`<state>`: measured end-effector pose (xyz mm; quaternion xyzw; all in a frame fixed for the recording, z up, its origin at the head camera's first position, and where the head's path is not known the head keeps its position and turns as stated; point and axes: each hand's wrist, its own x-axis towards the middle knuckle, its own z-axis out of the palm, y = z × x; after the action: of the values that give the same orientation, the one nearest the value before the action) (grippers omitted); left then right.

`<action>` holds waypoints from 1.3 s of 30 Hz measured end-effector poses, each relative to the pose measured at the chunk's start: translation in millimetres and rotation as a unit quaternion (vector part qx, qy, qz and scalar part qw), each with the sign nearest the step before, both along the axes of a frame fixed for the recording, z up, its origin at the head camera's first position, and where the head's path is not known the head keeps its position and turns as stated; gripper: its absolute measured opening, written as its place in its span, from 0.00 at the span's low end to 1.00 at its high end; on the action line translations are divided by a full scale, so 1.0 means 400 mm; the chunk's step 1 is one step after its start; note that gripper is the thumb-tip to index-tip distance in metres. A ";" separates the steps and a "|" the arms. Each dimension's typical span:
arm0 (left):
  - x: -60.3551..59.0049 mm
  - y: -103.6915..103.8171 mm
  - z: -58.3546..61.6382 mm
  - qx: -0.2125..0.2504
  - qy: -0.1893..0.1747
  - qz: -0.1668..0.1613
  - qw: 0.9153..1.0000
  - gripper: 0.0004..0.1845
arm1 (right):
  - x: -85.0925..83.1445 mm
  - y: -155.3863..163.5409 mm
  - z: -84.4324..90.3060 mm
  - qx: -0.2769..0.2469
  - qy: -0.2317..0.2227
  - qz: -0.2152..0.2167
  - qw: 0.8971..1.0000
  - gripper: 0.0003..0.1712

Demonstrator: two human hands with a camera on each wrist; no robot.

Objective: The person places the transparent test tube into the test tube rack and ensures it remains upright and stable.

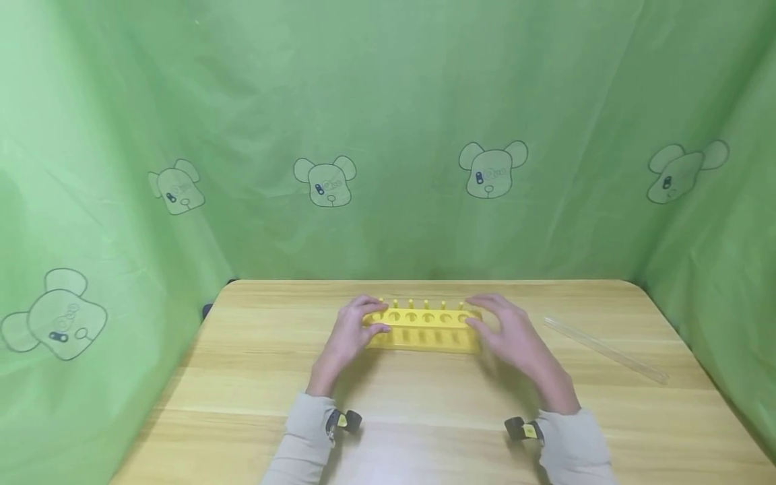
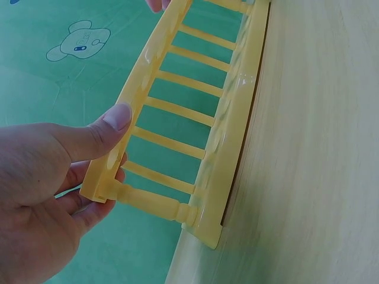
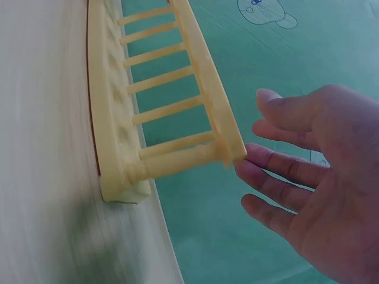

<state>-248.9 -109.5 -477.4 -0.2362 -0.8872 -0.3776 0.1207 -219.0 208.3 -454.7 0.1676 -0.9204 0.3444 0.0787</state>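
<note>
A yellow plastic test tube rack [image 1: 424,340] stands on the wooden table, its row of holes and thin pegs facing up. My left hand [image 1: 349,331] grips the left end of its top plate, thumb on the upper face and fingers curled beneath, as the left wrist view shows. At the opposite end, my right hand [image 1: 516,340] has loosely bent, spread fingers. In the right wrist view its fingertips [image 3: 249,168] are right at the corner of the top plate, with the thumb standing off from it.
A clear test tube [image 1: 606,350] lies slantwise on the wooden table [image 1: 254,377], to the right of the rack. Green curtains [image 1: 388,81] printed with bear heads enclose the table's back and sides.
</note>
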 end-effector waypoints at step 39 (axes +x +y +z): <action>0.007 0.003 -0.001 0.006 0.001 -0.002 1.000 0.23 | 0.005 0.141 -0.007 -0.046 0.085 -0.072 0.993 0.24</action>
<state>-246.2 -108.4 -477.9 -0.2376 -0.8842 -0.3834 0.1218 -216.8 264.8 -457.4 0.1258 -0.9034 0.3639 0.1886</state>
